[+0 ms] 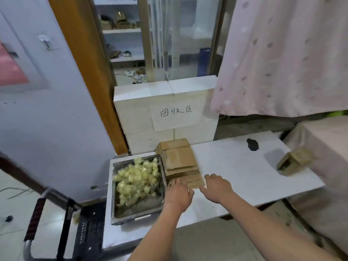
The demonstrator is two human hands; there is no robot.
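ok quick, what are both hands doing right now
left hand: open, fingertips on the near end of the cardboard stack
right hand: open, holding nothing, beside that stack

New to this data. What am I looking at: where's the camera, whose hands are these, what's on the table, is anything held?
No machine here: this is one picture from a wide-angle camera worn on a person's head, looking forward and down at their bare hands. On the white table lies a stack of flattened cardboard boxes. Left of it is a metal tray heaped with small yellowish wrapped pieces. At the far right stands one folded-up carton, with a blurred dark object behind it. Behind the table are white boxes with a handwritten paper label. The left hand lies flat, fingers on the stack's near end; the right hand sits at its near right corner. Neither holds anything; they look about to take a box.
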